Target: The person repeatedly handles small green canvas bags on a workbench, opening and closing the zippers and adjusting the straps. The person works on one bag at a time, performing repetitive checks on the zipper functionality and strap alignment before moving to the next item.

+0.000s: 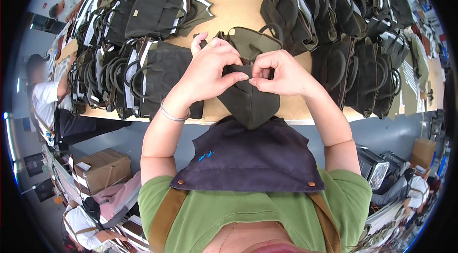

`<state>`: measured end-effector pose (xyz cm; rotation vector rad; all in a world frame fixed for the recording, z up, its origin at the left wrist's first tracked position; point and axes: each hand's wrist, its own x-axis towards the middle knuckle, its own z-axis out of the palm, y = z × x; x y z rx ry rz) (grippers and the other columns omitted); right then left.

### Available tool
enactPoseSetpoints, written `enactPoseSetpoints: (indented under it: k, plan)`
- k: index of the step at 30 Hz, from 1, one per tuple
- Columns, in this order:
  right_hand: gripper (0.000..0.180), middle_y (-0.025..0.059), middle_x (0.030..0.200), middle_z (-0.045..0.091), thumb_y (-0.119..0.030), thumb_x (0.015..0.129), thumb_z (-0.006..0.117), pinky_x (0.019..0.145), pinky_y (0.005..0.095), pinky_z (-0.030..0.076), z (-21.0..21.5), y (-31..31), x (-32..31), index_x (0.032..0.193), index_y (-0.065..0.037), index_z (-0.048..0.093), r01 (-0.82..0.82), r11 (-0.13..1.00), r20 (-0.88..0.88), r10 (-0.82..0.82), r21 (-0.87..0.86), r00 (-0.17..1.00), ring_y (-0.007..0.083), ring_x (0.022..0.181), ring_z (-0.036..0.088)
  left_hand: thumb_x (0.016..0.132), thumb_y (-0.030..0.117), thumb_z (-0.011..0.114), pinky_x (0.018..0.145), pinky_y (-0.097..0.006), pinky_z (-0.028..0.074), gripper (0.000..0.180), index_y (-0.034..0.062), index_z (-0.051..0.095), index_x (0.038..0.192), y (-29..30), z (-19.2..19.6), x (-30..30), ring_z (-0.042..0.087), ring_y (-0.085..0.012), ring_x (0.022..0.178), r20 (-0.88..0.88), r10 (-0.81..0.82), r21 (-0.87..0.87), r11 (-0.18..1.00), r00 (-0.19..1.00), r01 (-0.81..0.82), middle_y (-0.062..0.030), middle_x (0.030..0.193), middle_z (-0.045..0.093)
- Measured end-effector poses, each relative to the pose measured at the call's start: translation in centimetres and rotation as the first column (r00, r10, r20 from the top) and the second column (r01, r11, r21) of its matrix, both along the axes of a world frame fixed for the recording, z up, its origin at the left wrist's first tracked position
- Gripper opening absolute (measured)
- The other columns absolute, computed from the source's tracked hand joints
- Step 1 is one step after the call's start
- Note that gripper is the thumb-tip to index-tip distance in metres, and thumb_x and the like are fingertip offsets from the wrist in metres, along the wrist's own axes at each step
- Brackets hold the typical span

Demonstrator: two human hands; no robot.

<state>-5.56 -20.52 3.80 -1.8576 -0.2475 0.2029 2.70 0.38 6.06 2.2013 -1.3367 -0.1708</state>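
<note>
Hands work on one dark olive canvas tote bag [245, 95] held at the near edge of the tan wooden tabletop [236, 0], its lower end hanging over the edge. Left hand [210, 69] grips the bag's upper rim, fingers closed around the fabric. Right hand [279, 74] pinches the same rim between thumb and forefinger. Two stacked groups of similar dark canvas bags flank it: left stack [129, 57] and right stack [348, 29]; individual bags are too overlapped to count reliably. One silver bangle [172, 115] circles the left wrist.
</note>
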Motion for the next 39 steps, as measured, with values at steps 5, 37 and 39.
enactPoseSetpoints:
  k: [5, 37, 39]
  plan:
    - [0.007, -0.0004, 0.068, 0.062, -0.008, 0.082, 0.067, 0.051, 0.0237, 0.041, 0.2, -0.8, 0.1, 0.081, -0.002, 0.065, 0.018, 1.0, -0.051, -0.016, 0.024, 0.999, 0.0041, 0.058, 0.051, 0.074, 0.02, 0.081, 0.109, -0.047, 0.018, 0.016, 0.0124, 0.068, 0.081, -0.1, -0.3, 0.3, 0.06, -0.0163, 0.097, -0.048, 0.034, -0.096, 0.995, 0.998, -0.038, 0.0026, 0.089, 0.068]
    - [0.004, -0.0002, 0.064, 0.059, -0.007, 0.08, 0.068, 0.047, 0.0239, 0.037, -0.4, 0.0, -0.4, 0.079, -0.003, 0.067, 0.113, 0.993, 0.172, -0.105, -0.036, 0.979, 0.0057, 0.051, 0.049, 0.082, 0.019, 0.072, 0.104, -0.046, 0.024, 0.007, 0.013, 0.068, 0.083, -1.1, 0.1, -1.0, 0.062, -0.0185, 0.085, -0.092, 0.154, -0.171, 0.971, 0.984, -0.168, 0.0009, 0.077, 0.063]
    - [0.008, 0.0006, 0.065, 0.06, -0.01, 0.079, 0.071, 0.049, 0.0244, 0.041, -0.6, 0.3, -0.7, 0.081, -0.003, 0.069, 0.154, 0.988, 0.241, -0.149, 0.002, 0.959, 0.0078, 0.052, 0.053, 0.083, 0.017, 0.071, 0.102, -0.046, 0.024, 0.006, 0.0133, 0.068, 0.085, -0.8, 0.0, -1.2, 0.06, -0.0186, 0.086, -0.036, 0.138, -0.147, 0.979, 0.99, -0.142, 0.0006, 0.076, 0.062]
